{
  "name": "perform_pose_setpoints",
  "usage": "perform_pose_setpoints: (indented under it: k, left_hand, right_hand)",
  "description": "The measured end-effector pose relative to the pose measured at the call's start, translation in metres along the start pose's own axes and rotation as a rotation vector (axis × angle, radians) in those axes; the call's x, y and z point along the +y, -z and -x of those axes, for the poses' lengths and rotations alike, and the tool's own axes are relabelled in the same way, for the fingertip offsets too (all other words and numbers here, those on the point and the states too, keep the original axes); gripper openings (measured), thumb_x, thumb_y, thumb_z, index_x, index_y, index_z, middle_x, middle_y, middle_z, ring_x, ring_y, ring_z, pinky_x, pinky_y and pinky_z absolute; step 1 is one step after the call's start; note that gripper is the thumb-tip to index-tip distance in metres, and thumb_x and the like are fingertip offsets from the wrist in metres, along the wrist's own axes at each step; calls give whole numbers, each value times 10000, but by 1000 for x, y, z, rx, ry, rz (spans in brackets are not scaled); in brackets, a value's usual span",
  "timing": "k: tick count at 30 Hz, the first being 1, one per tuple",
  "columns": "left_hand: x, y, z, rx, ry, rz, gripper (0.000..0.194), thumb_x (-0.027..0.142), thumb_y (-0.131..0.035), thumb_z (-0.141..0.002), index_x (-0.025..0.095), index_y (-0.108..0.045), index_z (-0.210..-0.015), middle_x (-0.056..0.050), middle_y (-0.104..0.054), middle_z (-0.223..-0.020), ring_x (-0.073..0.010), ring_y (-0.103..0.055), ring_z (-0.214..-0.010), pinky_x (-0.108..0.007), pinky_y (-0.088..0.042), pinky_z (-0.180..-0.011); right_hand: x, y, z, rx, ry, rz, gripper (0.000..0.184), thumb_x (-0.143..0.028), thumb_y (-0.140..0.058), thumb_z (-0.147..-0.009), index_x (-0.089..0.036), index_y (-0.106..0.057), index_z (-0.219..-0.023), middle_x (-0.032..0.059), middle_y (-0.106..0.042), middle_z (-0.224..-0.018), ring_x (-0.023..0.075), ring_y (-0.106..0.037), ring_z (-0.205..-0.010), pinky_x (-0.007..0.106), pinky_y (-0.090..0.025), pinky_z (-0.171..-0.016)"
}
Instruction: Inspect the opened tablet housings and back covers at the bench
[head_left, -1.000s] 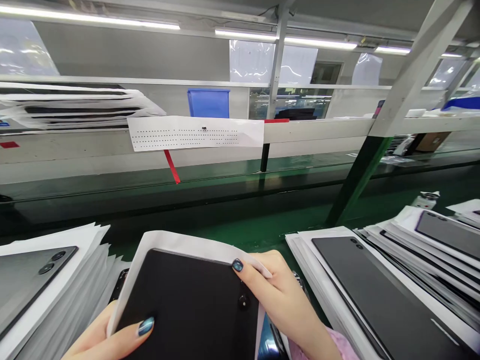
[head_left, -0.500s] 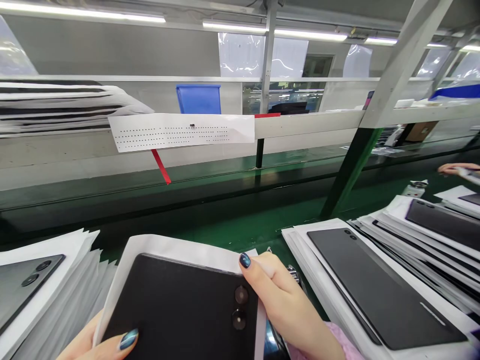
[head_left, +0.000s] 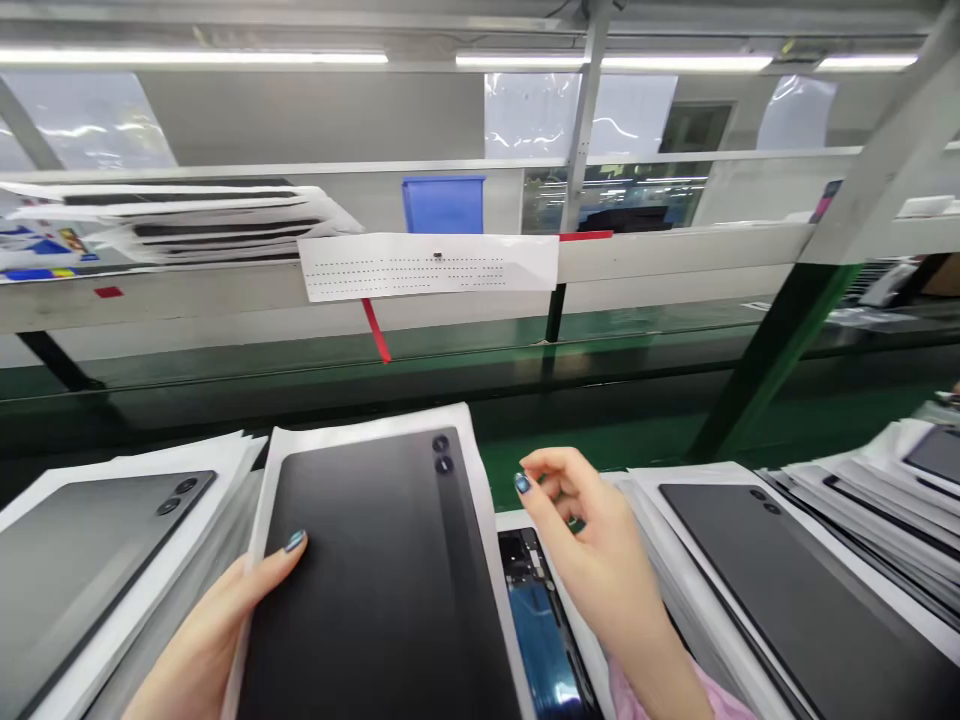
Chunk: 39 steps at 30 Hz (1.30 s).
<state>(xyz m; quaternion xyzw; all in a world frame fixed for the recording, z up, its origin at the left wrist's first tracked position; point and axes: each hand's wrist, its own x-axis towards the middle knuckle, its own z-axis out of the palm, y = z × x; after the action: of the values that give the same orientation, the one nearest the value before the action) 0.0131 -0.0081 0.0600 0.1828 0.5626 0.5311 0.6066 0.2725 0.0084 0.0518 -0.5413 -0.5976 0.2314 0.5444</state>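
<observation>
My left hand (head_left: 217, 620) grips the left edge of a dark tablet back panel (head_left: 367, 570) lying on a white sheet (head_left: 472, 450), thumb on top of the panel. Two round camera rings sit at the panel's upper right corner. To its right, my right hand (head_left: 600, 550) is off the panel, fingers loosely curled, a gap behind the thumb and nothing visible in them. Below that hand lies an opened tablet (head_left: 547, 640), its inner parts and a shiny blue area showing, partly covered by the held panel and sheet.
At left, a grey tablet panel (head_left: 97, 570) tops a stack of white sheets. Another stack at right carries a dark panel (head_left: 795, 590), with more stacked panels (head_left: 885, 500) beyond. Across the back runs a shelf rail (head_left: 675, 250); a slanted post (head_left: 795, 340) rises at right.
My right hand has let go of the panel and sheet and moved clear on the right. The panel, still in my left hand, has turned, uncovering the opened tablet. The view has shifted left.
</observation>
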Motion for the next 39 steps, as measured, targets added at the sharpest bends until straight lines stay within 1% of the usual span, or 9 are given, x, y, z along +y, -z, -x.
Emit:
perform_pose_setpoints:
  k: [4, 9, 13, 18, 23, 29, 33, 36, 39]
  left_hand:
    - [6, -2, -1, 67, -45, 179, 371, 158, -656, -854, 169, -713, -1220, -37, -811, -701, -270, -766, -570, -315, -634, -479]
    - [12, -6, -3, 91, -171, 320, 407, 104, -483, -955, 238, -692, -1276, -38, -831, -1006, -226, -797, -783, -329, -660, -753]
    - [12, -3, -6, 83, -158, 290, 387, 145, -503, -973, 193, -654, -1326, -73, -821, -1056, -244, -799, -801, -407, -628, -885]
    - [9, 1, -13, 129, -161, 252, 369, 225, -525, -964, 89, -680, -1270, -114, -830, -848, -296, -796, -708, -467, -638, -839]
    - [13, -8, -5, 137, -141, 299, 394, 219, -444, -1006, 79, -649, -1311, -122, -831, -869, -286, -796, -709, -446, -632, -851]
    - [17, -9, -5, 142, -211, 288, 439, 232, -396, -1017, 54, -599, -1364, -119, -828, -861, -297, -788, -855, -439, -598, -932]
    - [12, -3, -12, 129, -222, 293, 484, 275, -388, -1009, 51, -571, -1397, -121, -824, -839, -315, -750, -1009, -444, -566, -986]
    - [6, 0, -16, 118, -212, 297, 494, 309, -423, -990, 123, -567, -1424, -95, -826, -881, -317, -715, -1092, -441, -556, -1001]
    - [3, 0, -17, 95, -163, 300, 506, 283, -456, -981, 141, -527, -1461, -106, -807, -1040, -338, -701, -1109, -466, -563, -993]
  right_hand:
    - [-2, 0, 3, -173, -44, -129, 102, -311, -559, -919, -253, -641, -935, 2, -620, -894, 145, -575, -676, 248, -440, -566]
    - [-2, -2, -1, -332, -76, -289, 132, -201, -546, -869, -263, -649, -925, -17, -614, -924, 129, -553, -699, 247, -428, -606]
    - [1, -2, -4, -335, -8, -372, 185, -135, -544, -827, -270, -652, -893, -20, -585, -933, 148, -551, -826, 246, -433, -679]
    - [0, -1, -2, -368, -5, -384, 210, -113, -533, -833, -278, -649, -892, -29, -570, -930, 142, -534, -795, 252, -422, -670]
    - [-2, -1, -4, -328, -6, -370, 191, -128, -535, -820, -275, -647, -865, -21, -579, -920, 156, -549, -826, 256, -411, -643]
    - [4, -9, -8, -316, -79, -501, 124, -146, -601, -795, -234, -656, -862, -18, -607, -838, 113, -527, -654, 227, -392, -553]
    - [11, -27, -10, -380, -227, -710, 230, -392, -705, -859, -217, -619, -982, -46, -596, -698, 79, -461, -464, 213, -378, -452]
    - [11, -39, -6, -489, -307, -862, 384, -507, -750, -836, -200, -649, -1044, 8, -666, -812, 137, -617, -626, 235, -481, -529]
    - [7, -45, 2, -584, -332, -959, 384, -455, -776, -834, -197, -685, -1104, 67, -731, -1058, 212, -699, -935, 323, -555, -817]
